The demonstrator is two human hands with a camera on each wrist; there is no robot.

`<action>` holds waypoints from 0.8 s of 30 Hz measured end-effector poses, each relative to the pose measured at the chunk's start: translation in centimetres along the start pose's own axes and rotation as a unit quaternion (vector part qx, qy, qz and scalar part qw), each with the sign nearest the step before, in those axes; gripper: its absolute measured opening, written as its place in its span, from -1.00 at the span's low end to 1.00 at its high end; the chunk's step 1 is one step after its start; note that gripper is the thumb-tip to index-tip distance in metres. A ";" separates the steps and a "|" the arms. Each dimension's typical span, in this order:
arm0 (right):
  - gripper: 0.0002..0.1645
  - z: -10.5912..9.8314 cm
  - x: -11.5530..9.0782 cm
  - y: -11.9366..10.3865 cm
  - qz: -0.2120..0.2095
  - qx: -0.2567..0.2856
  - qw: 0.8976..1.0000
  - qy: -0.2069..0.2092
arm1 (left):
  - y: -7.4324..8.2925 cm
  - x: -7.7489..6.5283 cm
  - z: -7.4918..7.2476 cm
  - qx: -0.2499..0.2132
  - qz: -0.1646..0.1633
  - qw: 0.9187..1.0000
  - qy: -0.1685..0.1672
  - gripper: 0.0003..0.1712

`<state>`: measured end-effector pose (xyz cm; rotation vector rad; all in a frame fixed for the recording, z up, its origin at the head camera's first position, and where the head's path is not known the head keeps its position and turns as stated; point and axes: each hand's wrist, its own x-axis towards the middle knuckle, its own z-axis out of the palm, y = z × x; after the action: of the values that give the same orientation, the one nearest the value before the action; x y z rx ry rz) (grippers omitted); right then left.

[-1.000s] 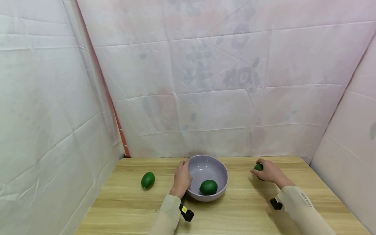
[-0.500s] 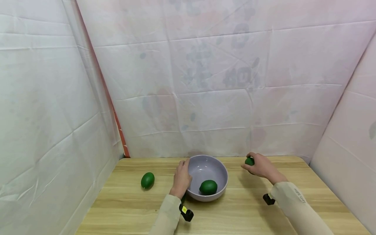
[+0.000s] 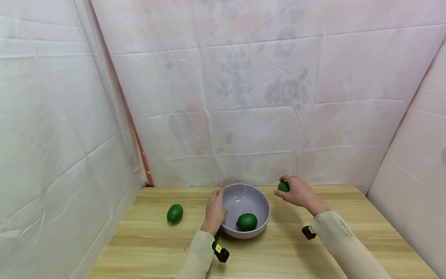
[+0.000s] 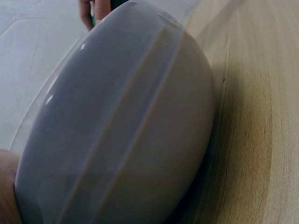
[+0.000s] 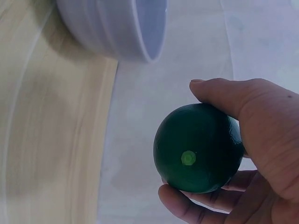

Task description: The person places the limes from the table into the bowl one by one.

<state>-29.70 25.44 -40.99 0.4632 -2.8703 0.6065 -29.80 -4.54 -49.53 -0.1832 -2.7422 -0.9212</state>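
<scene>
My left hand (image 3: 215,212) holds the left rim of a pale purple bowl (image 3: 263,207), whose outer wall fills most of the left wrist view. One green lime (image 3: 247,222) lies inside, near the bowl's front. To the right of the bowl, my right hand (image 3: 299,191) grips another lime (image 3: 283,186) above the table. The right wrist view shows this lime (image 5: 198,148) between thumb and curled fingers, its light green stem end towards the camera. A third lime (image 3: 175,213) rests on the table to the left.
The wooden table (image 3: 150,248) has white cloth (image 3: 258,166) hanging behind it and at both sides. A dark green patch shows between the left wrist and the bowl; what it belongs to is mostly hidden.
My right hand has carried its lime leftward and up, closer to the bowl. The left hand, the bowl and the other two limes have stayed in place.
</scene>
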 end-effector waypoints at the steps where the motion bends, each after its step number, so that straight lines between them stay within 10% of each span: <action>1: -0.37 0.0 0.0 -0.3 -0.002 0.001 1.000 0.002 | 0.0 0.0 0.0 -0.003 -0.002 1.000 -0.002 -0.17; 24: -0.44 2.3 1.3 -6.4 -0.039 -0.013 0.999 -0.012 | -0.3 -0.5 -0.2 -0.006 0.007 1.000 -0.006 -0.15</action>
<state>-28.95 18.56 -40.38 0.5785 -2.8635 0.5524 -29.33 -4.93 -49.65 -0.2111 -2.7422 -0.9361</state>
